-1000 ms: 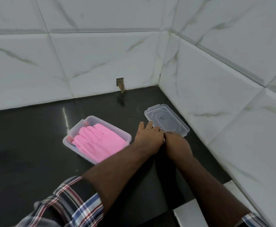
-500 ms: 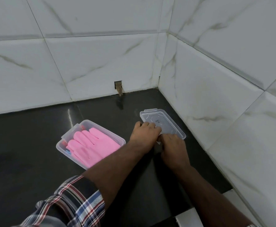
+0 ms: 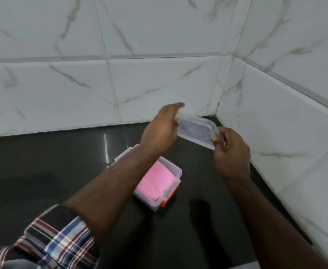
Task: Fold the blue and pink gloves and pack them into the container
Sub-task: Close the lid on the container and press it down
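In the head view, the clear lid [image 3: 197,133], which half a second ago lay flat on the dark bench [image 3: 42,171] near the corner, is now lifted off it, with the left hand [image 3: 160,131] pinching its left end and the right hand [image 3: 230,150] pinching its right end. Below the left forearm, the container [image 3: 175,172] sits on the bench with the pink gloves [image 3: 155,184] folded inside; the blue gloves cannot be seen. The packing looks done, and closing the container is probably next.

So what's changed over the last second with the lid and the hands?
The lid is off the counter, now held up between the left hand and right hand, tilted. Before, both hands only pressed on it. The container stays open, pink glove inside.
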